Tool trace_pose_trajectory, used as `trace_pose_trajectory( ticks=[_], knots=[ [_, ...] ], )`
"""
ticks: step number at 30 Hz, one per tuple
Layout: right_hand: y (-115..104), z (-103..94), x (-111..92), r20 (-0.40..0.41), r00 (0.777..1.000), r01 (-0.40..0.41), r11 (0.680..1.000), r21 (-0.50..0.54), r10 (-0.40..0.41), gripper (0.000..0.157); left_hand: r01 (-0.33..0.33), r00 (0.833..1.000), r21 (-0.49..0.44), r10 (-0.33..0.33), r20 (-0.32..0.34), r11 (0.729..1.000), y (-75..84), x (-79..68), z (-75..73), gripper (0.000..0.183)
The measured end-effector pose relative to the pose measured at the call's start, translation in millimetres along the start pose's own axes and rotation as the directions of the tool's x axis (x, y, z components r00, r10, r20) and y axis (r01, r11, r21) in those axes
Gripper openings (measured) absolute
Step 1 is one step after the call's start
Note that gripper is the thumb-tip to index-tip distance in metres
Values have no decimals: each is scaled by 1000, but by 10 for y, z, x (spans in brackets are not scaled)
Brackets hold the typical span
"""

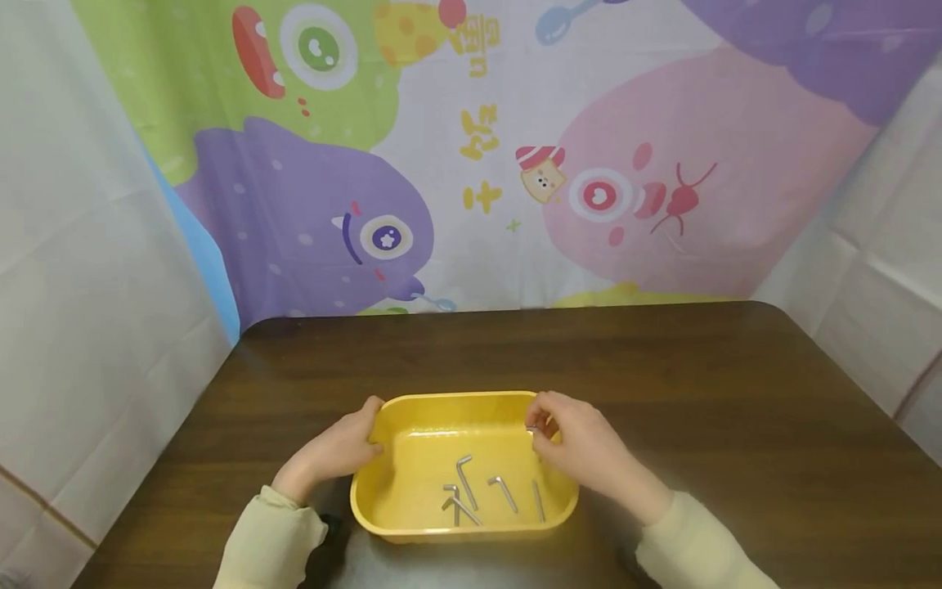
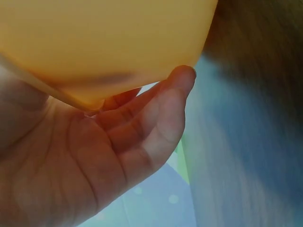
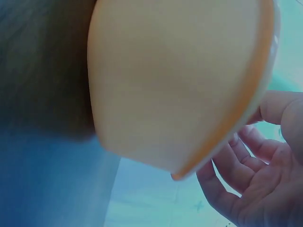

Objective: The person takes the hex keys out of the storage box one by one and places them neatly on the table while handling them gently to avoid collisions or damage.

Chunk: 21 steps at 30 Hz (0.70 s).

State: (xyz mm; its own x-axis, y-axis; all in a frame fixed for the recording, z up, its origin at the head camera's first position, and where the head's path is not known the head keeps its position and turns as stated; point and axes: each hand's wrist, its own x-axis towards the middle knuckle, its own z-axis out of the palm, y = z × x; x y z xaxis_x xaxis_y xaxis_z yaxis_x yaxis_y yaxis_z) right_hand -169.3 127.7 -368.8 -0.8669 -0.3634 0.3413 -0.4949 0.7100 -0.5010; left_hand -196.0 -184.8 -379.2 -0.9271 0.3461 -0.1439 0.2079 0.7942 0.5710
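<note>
On the dark worktop (image 1: 309, 360) stood one yellow tray (image 1: 423, 466), oblong, round-cornered, between two hands. Its floor held four bent rods (image 1: 468, 484), metal, two of them crossed near the front wall; a fifth rod (image 1: 538, 501), toward the right end, appeared straight. Left hand (image 1: 342, 442): gripped the tray's left end, thumb inside, fingers outside. Right hand (image 1: 585, 438): was at the far right corner, thumb and forefinger pinching a small metal piece (image 1: 531, 429), mostly hidden. Behind hung a cloth (image 1: 508, 262), cartoon-printed, its figures lying sideways.
</note>
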Motion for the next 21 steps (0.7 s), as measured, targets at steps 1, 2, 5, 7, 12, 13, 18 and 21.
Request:
trace_pose_trajectory(
  ticks=[1, 2, 5, 7, 12, 13, 18, 21],
  knots=[
    [13, -18, 5, -6, 1000, -9, 1000, 15, 9, 15, 4, 1000, -2, -4, 0, 1000, 0, -1, 0, 44],
    [28, -35, 10, -12, 1000, -14, 999, 32, 15, 15, 7, 1000, 0, -7, -1, 1000, 0, -2, 1, 44],
    [81, -83, 24, -44, 999, -27, 997, 69, 30, 16, 20, 1000, 2, -20, -7, 1000, 5, -7, 8, 42],
    [122, -121, 35, -64, 997, -39, 995, 87, 45, 17, 28, 1000, 0, -28, -14, 1000, 11, -10, 14, 40],
    [246, -234, 64, -80, 989, -112, 988, 102, 120, 14, 32, 999, -9, -33, -29, 999, 22, -10, 25, 38],
    [279, -255, 70, -79, 987, -132, 986, 97, 140, 14, 33, 999, -11, -33, -29, 999, 21, -8, 26, 38],
    [476, -321, 86, -47, 971, -231, 972, 53, 233, 15, 40, 999, -24, -41, -18, 999, 9, 0, 33, 38],
    [580, -319, 91, -13, 964, -266, 964, 12, 266, 15, 46, 999, -35, -46, -11, 998, 4, 1, 34, 37]
  ],
)
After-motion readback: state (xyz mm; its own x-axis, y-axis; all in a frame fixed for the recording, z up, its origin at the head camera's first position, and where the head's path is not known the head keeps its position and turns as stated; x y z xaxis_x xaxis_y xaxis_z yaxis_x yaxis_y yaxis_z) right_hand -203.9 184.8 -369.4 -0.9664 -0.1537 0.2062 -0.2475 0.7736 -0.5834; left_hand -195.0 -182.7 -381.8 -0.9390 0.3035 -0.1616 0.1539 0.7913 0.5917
